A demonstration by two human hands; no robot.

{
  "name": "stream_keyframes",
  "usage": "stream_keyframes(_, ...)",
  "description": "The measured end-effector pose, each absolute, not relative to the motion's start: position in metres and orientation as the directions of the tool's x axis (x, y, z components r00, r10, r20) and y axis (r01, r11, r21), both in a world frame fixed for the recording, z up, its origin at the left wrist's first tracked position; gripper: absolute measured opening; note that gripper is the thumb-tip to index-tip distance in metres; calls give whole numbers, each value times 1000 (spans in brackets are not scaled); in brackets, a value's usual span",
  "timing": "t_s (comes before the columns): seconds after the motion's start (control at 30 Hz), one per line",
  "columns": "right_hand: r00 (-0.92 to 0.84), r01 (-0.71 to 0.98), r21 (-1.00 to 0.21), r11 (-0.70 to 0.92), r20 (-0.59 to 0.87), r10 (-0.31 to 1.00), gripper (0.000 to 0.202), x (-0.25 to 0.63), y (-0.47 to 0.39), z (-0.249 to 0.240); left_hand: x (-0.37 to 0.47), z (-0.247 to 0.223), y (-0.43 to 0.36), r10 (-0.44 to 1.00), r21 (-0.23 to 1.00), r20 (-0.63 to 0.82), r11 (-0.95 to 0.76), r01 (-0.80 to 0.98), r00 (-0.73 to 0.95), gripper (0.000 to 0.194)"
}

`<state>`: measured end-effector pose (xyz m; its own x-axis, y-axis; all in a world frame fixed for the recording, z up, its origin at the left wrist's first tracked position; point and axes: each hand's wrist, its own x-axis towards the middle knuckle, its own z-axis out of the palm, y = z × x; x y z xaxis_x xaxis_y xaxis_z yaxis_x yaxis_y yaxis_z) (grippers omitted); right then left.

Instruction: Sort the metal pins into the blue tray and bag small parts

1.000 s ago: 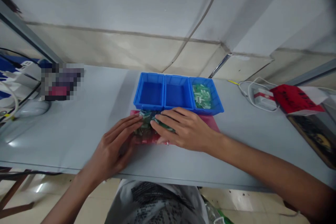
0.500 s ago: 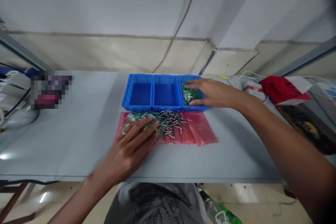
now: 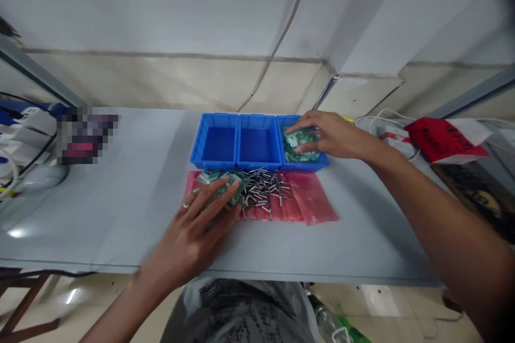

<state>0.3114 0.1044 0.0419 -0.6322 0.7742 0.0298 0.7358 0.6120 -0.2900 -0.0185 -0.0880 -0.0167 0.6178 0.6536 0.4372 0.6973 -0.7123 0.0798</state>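
Observation:
Three blue bins (image 3: 259, 165) stand side by side; the left and middle ones hold nothing. Green pieces (image 3: 302, 156) lie in the right bin, where my right hand (image 3: 328, 134) reaches over them with its fingers apart. In front, a pink plastic bag (image 3: 317, 203) lies flat on the table. On it are a pile of thin metal pins (image 3: 265, 186) and, to their left, more green pieces (image 3: 211, 176). My left hand (image 3: 205, 225) rests on these green pieces, fingers stretched out and spread.
White adapters and cables (image 3: 34, 123) and a pixelated object (image 3: 86, 136) are at the left. A red packet (image 3: 436, 136), a small box (image 3: 396, 139) and a dark object (image 3: 475, 187) lie at the right. The table's front edge (image 3: 281, 278) runs near my body.
My right hand has lifted slightly off the green pieces in the right bin, showing more of them. My left hand stays on its pile. The view has shifted a little.

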Motion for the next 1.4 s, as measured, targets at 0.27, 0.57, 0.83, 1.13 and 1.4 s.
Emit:
stream_keyframes(0.27,-281,540,-737,405,296,913,44,285,44,62,-11,-6,-94,729,420,577,-651,633,368,51)
stream_keyframes(0.57,-326,260,-911,320,229,917,37,208,-38,18,39,0,-94,976,971,205,-193,141,-71,46)
stream_keyframes(0.83,-545,651,-343,677,409,732,36,223,-36,1,37,-13,-86,846,644,530,-450,619,63,26)
stream_keyframes(1.13,-637,760,-123,638,59,769,45,297,72,56,33,-12,-81,708,220,568,-622,751,420,38)
stream_keyframes(1.4,-703,693,-78,717,-297,647,61,284,108,53,24,-9,-79,689,308,499,-708,636,526,31)
